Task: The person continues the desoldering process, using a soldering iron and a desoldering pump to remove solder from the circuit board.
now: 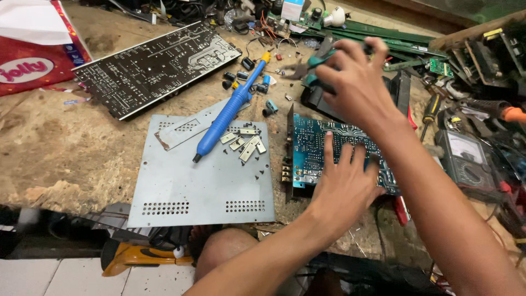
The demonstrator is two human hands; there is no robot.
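Observation:
A blue-green circuit board (pixel 313 143) lies on the worn workbench, solder side up. My left hand (pixel 342 183) rests flat on its near right part, fingers spread, pressing it down. My right hand (pixel 356 87) hovers above the board's far edge, closed around green-handled pliers (pixel 307 64) whose jaws point left. A black block (pixel 313 98) sits just beyond the board, partly hidden by my right hand.
A grey metal cover plate (pixel 186 181) with small brackets and screws lies left of the board, with a blue desoldering pump (pixel 227 112) across it. A large dark circuit board (pixel 156 66) lies farther left. A meter (pixel 466 156), screwdrivers and clutter crowd the right side.

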